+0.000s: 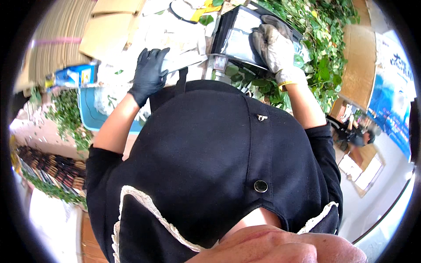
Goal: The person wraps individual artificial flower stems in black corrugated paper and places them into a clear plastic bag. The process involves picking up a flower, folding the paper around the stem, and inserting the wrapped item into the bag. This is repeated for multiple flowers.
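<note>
A dark glove covers my left hand (150, 72), over the white work surface (160, 28). Between its thumb and forefinger is one end of a white flat piece (186, 60), which extends to the right. My right hand (275, 47) wears a stained whitish glove with dark patches. It reaches into a black open box (218, 31), and its bent fingers press on clear plastic packets (241, 41) there. The fingertips are partly hidden. A small clear-sided piece (219, 63) lies in front of the box.
Green leafy vines (324, 65) run along the right. At left are stacked cardboard sheets (55, 39), brown cardboard (109, 33) and a blue package (85, 74). A light blue bin (85, 109) holding white scraps stands below my left forearm. A yellow and black item (199, 15) lies at the far edge.
</note>
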### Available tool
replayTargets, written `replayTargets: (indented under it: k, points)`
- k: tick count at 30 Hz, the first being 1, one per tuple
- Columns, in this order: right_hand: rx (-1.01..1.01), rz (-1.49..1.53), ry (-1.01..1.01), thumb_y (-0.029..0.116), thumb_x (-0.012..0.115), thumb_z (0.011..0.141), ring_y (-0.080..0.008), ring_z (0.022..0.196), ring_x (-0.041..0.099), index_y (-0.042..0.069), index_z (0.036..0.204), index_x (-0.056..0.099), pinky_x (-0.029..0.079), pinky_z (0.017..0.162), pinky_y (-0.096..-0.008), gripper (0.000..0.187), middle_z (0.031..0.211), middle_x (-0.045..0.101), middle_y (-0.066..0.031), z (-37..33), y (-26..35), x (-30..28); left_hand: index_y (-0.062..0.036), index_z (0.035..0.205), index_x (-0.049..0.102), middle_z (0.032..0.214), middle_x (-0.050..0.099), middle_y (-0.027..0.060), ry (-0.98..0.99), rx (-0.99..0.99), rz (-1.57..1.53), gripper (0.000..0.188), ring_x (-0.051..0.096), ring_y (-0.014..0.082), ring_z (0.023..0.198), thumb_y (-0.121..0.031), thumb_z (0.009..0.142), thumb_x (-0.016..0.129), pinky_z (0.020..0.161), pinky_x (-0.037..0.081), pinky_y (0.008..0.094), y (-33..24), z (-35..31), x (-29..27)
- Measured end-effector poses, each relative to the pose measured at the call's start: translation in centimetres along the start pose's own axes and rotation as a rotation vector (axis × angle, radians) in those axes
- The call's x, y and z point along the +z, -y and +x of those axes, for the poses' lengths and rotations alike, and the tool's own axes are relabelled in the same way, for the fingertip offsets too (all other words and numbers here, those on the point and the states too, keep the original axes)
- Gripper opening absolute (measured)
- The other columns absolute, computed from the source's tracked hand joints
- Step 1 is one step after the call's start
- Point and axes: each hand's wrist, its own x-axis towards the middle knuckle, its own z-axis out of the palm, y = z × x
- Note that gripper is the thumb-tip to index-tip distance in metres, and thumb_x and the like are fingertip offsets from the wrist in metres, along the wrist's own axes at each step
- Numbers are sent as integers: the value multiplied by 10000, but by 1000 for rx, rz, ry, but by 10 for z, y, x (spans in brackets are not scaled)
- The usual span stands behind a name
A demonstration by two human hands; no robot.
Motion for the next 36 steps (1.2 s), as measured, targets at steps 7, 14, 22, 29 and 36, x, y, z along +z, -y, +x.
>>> replayTargets:
  k: [7,14,22,29,36]
  points:
    - [38,-75,48,245,674,871,-352,1123,573,89,1027,658,449,982,-411,222,1234,622,-133,-4,0,6,-95,1363,483,1239,511,154,29,6,-80,627,476,323,1182,-196,796,732,1045,357,432,-41,27,9]
    - [154,32,94,235,702,827,-373,1068,580,104,992,649,455,941,-447,217,1186,634,-151,-3,7,2,-138,1361,507,1451,374,140,-77,40,-158,656,369,335,1314,-160,749,742,1125,300,445,-34,25,22]
    - [101,2,105,183,689,854,-340,1082,596,73,993,662,451,960,-396,180,1198,643,-159,0,6,0,-119,1364,496,1419,419,193,-69,104,-225,677,380,372,1312,-136,723,714,1111,308,464,-34,39,12]
    - [104,9,126,182,692,851,-333,1068,604,81,994,667,456,950,-395,176,1159,657,-163,2,3,-1,-107,1370,474,1087,596,131,512,-102,-44,701,564,272,1083,-301,756,751,933,430,410,-34,58,-2]
    - [145,44,150,199,710,823,-355,1097,566,89,952,643,415,979,-442,183,1191,627,-155,6,5,-4,-125,1308,526,1194,549,109,231,368,432,650,504,272,1209,-263,725,777,1109,319,463,-5,131,-52]
